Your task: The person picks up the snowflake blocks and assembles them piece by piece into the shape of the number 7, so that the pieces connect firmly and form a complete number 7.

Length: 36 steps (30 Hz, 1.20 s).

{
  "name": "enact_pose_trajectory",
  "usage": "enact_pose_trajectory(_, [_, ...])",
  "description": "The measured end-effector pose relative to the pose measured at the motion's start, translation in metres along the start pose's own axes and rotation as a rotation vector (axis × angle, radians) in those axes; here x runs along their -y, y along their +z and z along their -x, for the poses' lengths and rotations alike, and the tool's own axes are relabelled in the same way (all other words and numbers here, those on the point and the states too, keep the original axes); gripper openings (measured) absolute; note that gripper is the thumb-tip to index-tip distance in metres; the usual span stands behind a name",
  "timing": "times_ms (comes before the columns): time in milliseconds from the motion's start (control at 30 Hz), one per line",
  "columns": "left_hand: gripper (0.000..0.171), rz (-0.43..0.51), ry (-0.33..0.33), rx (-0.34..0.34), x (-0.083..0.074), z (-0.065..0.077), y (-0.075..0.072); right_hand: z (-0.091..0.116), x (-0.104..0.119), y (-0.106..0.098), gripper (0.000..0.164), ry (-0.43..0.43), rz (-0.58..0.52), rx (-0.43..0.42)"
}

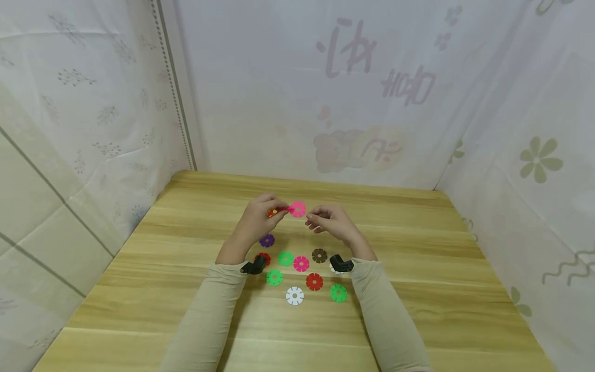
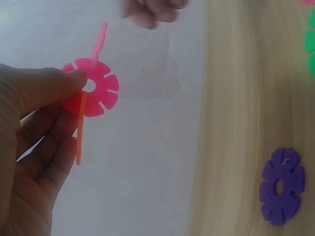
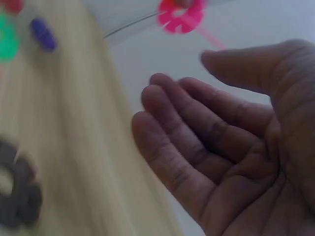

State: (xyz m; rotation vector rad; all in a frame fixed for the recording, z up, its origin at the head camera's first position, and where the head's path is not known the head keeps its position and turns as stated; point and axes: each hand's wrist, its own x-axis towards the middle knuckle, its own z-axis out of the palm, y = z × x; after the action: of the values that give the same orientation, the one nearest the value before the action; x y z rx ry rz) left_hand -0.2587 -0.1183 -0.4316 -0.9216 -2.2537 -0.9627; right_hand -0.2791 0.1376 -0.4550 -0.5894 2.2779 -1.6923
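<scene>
My left hand (image 1: 260, 219) pinches a pink notched disc (image 2: 109, 88) between thumb and fingers, raised over the table's far part. Slotted into it are a second pink disc (image 2: 100, 42), seen edge-on in the left wrist view, and an orange disc (image 2: 80, 140) on the opposite side. The head view shows one pink disc (image 1: 298, 209) face-on, just right of the left fingertips. Close by on the right is my right hand (image 1: 333, 223), holding nothing. In the right wrist view its thumb (image 3: 246, 66) stands apart from the loosely bent fingers (image 3: 170, 152).
Loose notched discs lie on the wooden table (image 1: 418, 310) below the hands: purple (image 1: 267, 241), brown (image 1: 319, 256), pink (image 1: 301, 264), white (image 1: 295, 296), plus several green and red ones. Another white disc is partly hidden under the right wrist's black camera mount (image 1: 342, 263). Patterned curtains (image 1: 297, 103) surround the table.
</scene>
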Motion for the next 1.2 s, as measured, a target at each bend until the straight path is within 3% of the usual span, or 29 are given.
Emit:
enact_pose_trajectory(233, [0.009,0.004,-0.019,0.01,0.001,0.001,0.0,0.012,-0.018,-0.003,0.021,0.025,0.432,0.214])
enact_pose_trajectory(367, [0.008,-0.005,-0.039,0.023,0.001,0.002,0.0,0.018,-0.019,-0.003,0.025,0.063,0.492,0.298])
enact_pose_trajectory(633, [0.009,0.02,-0.029,0.004,0.001,0.0,-0.001,0.019,-0.011,0.002,0.028,0.101,0.583,0.349])
enact_pose_trajectory(767, [0.009,0.012,-0.023,-0.001,0.002,0.0,-0.002,0.019,-0.011,0.003,0.027,0.103,0.598,0.334])
enact_pose_trajectory(967, [0.009,0.006,-0.025,0.0,0.002,0.0,-0.002,0.015,-0.022,-0.002,0.027,0.073,0.564,0.231])
enact_pose_trajectory(1200, [0.011,-0.004,-0.052,0.004,0.003,0.001,-0.002,0.009,-0.025,-0.015,0.016,0.005,0.359,0.139])
